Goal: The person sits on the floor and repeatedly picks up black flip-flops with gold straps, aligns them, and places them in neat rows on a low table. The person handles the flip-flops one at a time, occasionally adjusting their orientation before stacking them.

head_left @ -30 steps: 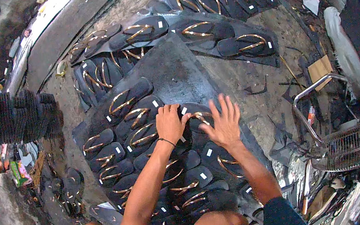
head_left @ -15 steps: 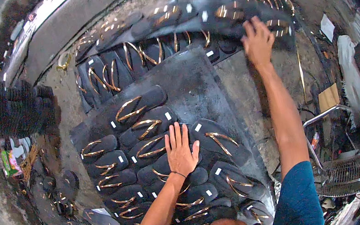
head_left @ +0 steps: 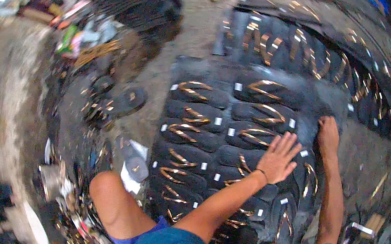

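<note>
My left hand (head_left: 282,158) is spread flat, fingers apart, over black flip-flops laid in rows on a dark sheet (head_left: 307,86). A dark band circles that wrist. One of these flip-flops (head_left: 266,92), with a gold strap and a small white label, lies just beyond the hand. To the right, near the sheet's right side, my right hand (head_left: 328,135) has its fingers curled down. What they hold, if anything, is hidden. Another flip-flop (head_left: 310,180) with a gold strap lies between my two forearms.
A second spread of gold-strapped flip-flops (head_left: 312,54) runs along the far right. Stacked dark soles (head_left: 138,9) stand at the far left. Loose footwear (head_left: 129,101) and white paper (head_left: 131,179) lie on the floor to the left, beside my bent knee (head_left: 116,199). Motion blurs much of this.
My view has swung left, so the flip-flops appear farther right. My right hand has come back from the far row to the nearer sheet, its fingers now curled. The left stays spread.
</note>
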A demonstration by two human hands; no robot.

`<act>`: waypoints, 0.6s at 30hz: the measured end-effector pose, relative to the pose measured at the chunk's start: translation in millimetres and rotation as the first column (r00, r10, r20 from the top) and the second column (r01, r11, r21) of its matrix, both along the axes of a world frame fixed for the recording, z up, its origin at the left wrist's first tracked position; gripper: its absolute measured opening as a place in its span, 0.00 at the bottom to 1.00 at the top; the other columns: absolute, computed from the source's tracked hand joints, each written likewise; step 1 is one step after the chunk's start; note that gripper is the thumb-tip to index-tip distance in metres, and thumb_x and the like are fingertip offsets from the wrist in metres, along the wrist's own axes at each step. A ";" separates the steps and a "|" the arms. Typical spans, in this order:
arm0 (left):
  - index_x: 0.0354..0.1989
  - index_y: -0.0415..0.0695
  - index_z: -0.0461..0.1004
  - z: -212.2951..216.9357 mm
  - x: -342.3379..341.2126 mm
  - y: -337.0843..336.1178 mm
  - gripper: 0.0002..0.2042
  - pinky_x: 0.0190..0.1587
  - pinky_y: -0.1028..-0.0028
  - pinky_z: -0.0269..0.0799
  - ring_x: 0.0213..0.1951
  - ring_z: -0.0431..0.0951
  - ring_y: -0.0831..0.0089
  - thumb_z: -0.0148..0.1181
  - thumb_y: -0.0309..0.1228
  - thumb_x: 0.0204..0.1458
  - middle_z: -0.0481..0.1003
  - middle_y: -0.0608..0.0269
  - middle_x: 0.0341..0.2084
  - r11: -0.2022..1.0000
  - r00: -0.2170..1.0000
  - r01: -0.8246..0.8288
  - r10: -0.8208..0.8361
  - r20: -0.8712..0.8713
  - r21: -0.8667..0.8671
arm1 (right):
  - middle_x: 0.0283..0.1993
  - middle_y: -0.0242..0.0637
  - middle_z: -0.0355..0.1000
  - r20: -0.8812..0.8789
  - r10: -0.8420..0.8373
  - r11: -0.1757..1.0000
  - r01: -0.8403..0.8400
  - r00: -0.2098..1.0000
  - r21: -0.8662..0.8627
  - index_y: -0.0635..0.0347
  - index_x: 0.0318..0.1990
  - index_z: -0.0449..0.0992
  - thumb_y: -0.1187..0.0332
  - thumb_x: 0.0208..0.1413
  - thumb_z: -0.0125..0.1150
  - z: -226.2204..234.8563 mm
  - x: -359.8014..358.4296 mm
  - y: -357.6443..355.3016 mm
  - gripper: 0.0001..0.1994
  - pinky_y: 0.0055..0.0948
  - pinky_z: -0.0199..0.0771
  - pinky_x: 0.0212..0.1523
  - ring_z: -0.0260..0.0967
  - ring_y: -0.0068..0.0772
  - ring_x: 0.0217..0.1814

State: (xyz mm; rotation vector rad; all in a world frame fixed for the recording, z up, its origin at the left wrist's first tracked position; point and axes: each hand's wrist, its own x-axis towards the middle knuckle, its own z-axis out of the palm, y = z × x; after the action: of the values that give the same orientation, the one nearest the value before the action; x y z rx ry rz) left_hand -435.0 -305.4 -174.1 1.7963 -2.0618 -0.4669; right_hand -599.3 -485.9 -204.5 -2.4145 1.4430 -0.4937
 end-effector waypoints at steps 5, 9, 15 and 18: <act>0.74 0.45 0.50 0.3 5.5 -16.4 0.39 0.75 0.52 0.30 0.77 0.34 0.51 0.56 0.48 0.57 0.43 0.48 0.75 0.957 0.988 0.156 -0.151 -0.040 0.245 | 0.40 0.51 0.70 -0.028 0.023 0.982 -0.028 0.999 -0.189 0.70 0.39 0.71 0.74 0.62 0.51 -31.7 -20.9 -12.6 0.06 0.45 0.68 0.49 0.68 0.54 0.46; 0.67 0.49 0.65 119.0 110.0 -33.0 0.32 0.58 0.52 0.71 0.58 0.74 0.48 0.62 0.41 0.52 0.75 0.45 0.53 0.711 0.949 0.300 -0.288 -0.126 0.636 | 0.43 0.48 0.73 0.272 -0.121 0.993 0.117 0.955 0.028 0.68 0.45 0.73 0.70 0.64 0.55 12.2 25.9 9.7 0.09 0.38 0.71 0.50 0.72 0.46 0.45; 0.50 0.44 0.78 264.9 389.7 145.9 0.16 0.50 0.54 0.76 0.44 0.80 0.48 0.56 0.32 0.52 0.80 0.50 0.40 0.998 0.992 -0.052 0.047 0.113 0.037 | 0.40 0.39 0.73 0.478 0.197 0.921 -0.328 0.856 0.208 0.65 0.47 0.73 0.71 0.64 0.57 139.9 176.8 89.0 0.08 0.30 0.73 0.47 0.72 0.32 0.42; 0.56 0.42 0.73 289.1 513.4 308.8 0.19 0.59 0.57 0.69 0.54 0.74 0.51 0.54 0.36 0.58 0.75 0.48 0.50 0.842 0.770 -0.482 0.538 0.343 -0.241 | 0.40 0.41 0.72 0.237 0.603 0.784 -0.620 0.762 0.000 0.64 0.48 0.72 0.75 0.62 0.57 187.3 275.7 124.1 0.08 0.30 0.73 0.46 0.72 0.36 0.40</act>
State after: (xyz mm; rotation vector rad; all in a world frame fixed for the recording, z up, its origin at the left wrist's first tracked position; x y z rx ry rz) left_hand 78.3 3.3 115.0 2.3973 -1.6467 0.2192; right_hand -323.6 -361.7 -17.2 -2.4765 0.5010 -0.5072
